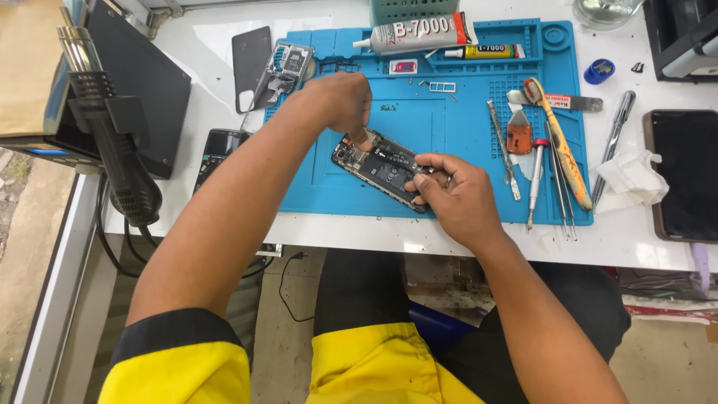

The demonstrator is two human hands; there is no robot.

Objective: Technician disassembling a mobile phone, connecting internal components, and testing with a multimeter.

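Observation:
An opened smartphone (383, 170) with its back removed lies diagonally on a blue silicone work mat (441, 127), showing its black battery and boards. My left hand (340, 101) hovers over the phone's upper end, thumb and fingers pinched down onto the part near the camera corner. My right hand (456, 196) grips the phone's lower right end, fingers curled round its edge. What the left fingertips pinch is too small to tell.
Tweezers, screwdrivers and an orange-handled tool (557, 146) lie on the mat's right. Two glue tubes (419, 34) sit at the top. A phone back cover (250, 67), a frame piece (288, 66), a hot-air gun (112, 127), crumpled tissue (628, 179) and a dark phone (684, 172) surround it.

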